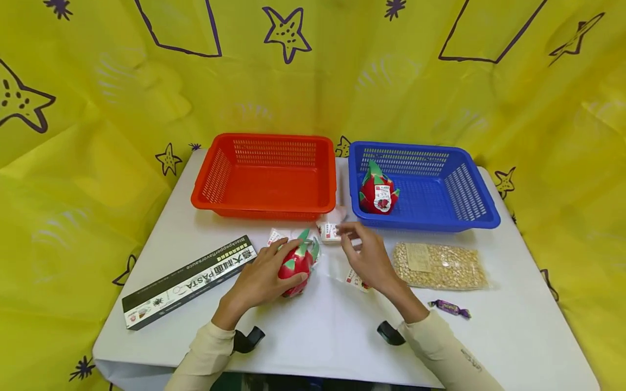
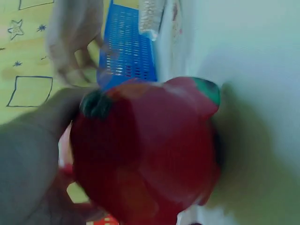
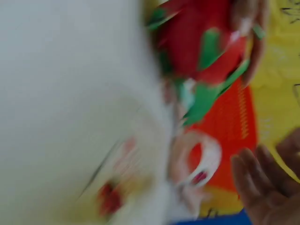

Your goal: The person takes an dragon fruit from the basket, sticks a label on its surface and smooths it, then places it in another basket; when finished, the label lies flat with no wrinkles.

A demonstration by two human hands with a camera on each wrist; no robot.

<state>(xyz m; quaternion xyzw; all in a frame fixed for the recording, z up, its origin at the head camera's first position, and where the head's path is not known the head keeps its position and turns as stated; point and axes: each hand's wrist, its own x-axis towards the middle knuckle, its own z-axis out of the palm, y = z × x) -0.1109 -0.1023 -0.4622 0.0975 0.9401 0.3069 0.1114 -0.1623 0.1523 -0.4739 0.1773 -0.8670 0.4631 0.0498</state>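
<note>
"One red dragon fruit (image 1: 297, 267) is in your left grip (image 1: 259, 274), over the middle of the table (image 1: 323, 347), on the near side of the orange-red basket (image 1: 274, 187)."

"How does that grip stand on it?"

"Your fingers curl over it and your thumb lies across its near side, so you are holding it, green tips pointing far and right. I cannot tell whether it touches the table."

"And your right grip (image 1: 369, 260)?"

"Loosely spread, fingers apart and slightly bent. Your fingertips are right by a pinkish packet (image 1: 329, 232), which lies near the gap between the baskets; a clear packet with a white label (image 1: 356, 279) lies partly behind your palm."

"What else do you have around you?"

"On your far right, a blue basket (image 1: 425, 190) bears a second dragon fruit (image 1: 374, 187) in its left part. Nearer lie a bag of yellowish grains (image 1: 450, 267) and a purple-wrapped candy (image 1: 449, 308). On your left, a pasta box (image 1: 188, 282) slants."
</note>
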